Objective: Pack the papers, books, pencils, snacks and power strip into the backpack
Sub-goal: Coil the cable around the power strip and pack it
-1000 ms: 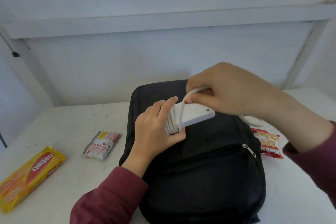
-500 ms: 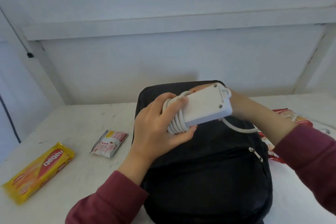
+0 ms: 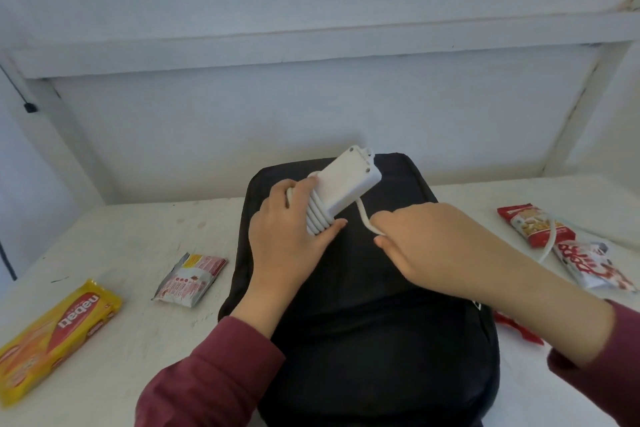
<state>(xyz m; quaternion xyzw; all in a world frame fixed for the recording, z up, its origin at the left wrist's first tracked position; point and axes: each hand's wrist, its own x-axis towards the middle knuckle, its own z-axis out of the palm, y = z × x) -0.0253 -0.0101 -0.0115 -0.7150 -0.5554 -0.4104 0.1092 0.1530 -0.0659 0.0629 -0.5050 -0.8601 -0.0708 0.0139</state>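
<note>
A black backpack (image 3: 363, 340) lies flat on the white table, its zips shut as far as I can see. Above it my left hand (image 3: 287, 239) grips a white power strip (image 3: 346, 184) with several turns of its cord wound around one end. My right hand (image 3: 426, 246) pinches the loose white cord (image 3: 363, 218) just below the strip. The rest of the cord runs off to the right across the snack packets.
A yellow wafer pack (image 3: 52, 336) and a small silver-red sachet (image 3: 190, 279) lie left of the backpack. Red snack bags (image 3: 533, 224) and a white-red packet (image 3: 595, 267) lie to the right. The white table (image 3: 138, 236) ends at a wall close behind.
My right hand came out from behind the power strip and now holds the cord in front, below it. The strip tilted more upright in my left hand, with more turns on it.
</note>
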